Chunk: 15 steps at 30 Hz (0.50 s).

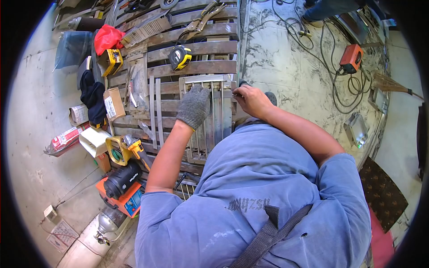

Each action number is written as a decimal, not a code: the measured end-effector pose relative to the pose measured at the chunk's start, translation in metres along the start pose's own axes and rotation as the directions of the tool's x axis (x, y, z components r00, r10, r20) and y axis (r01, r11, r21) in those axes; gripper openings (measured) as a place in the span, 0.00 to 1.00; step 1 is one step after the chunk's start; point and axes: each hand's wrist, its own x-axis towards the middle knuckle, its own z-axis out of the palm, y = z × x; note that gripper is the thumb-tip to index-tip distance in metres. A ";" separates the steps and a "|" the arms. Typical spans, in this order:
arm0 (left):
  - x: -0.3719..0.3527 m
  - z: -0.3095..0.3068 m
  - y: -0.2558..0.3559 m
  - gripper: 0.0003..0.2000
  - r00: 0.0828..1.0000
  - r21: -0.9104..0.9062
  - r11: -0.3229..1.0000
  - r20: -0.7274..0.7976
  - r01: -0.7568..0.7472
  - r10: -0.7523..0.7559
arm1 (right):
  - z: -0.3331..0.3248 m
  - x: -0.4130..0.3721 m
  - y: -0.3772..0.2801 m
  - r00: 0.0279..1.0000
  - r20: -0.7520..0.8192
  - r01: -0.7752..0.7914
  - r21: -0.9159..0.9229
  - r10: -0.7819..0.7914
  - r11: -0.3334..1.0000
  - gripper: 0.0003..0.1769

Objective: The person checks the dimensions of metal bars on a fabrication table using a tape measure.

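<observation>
A metal grille [222, 107], a rectangular frame with several thin bars, lies on the slatted workbench right in front of my body. My left hand [195, 107], in a grey knit glove, lies over its bars with the fingers curled down around them. Bare, my right hand [254, 101] is at the frame's right edge, thumb and fingers pinched together; what they hold, if anything, is too small to make out. Left of the grille lie two thin metal strips [159, 111]. Above it sits a black and yellow tape measure [180, 57].
Locking pliers [203, 22] lie at the bench's far end. At left are a yellow angle grinder [139, 152], a cardboard box [114, 103] and an orange machine [118, 196]. Cables and a red-orange unit [351, 58] lie on the floor at right; another person's leg [330, 10] shows beyond.
</observation>
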 end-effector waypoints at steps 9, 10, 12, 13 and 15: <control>0.000 0.002 -0.003 0.14 0.999 -0.075 0.997 -0.036 0.005 -0.008 | 0.006 0.000 0.006 1.000 0.014 -0.009 0.012 0.009 1.000 0.07; 0.000 0.002 -0.003 0.14 0.999 -0.082 0.997 -0.041 0.001 -0.005 | 0.006 0.000 0.006 1.000 0.016 -0.020 0.019 0.020 1.000 0.07; 0.002 0.001 -0.003 0.13 0.999 -0.097 0.995 -0.050 -0.004 -0.001 | 0.008 0.000 0.005 0.997 0.026 -0.069 0.006 0.069 0.998 0.07; 0.002 0.000 -0.002 0.12 0.998 -0.104 0.995 -0.056 -0.004 -0.002 | 0.009 0.000 0.004 0.995 0.033 -0.092 0.000 0.092 0.996 0.07; 0.004 -0.002 0.000 0.10 0.999 -0.121 0.992 -0.044 0.019 -0.024 | 0.008 0.000 0.003 0.993 0.039 -0.109 0.027 0.108 0.994 0.07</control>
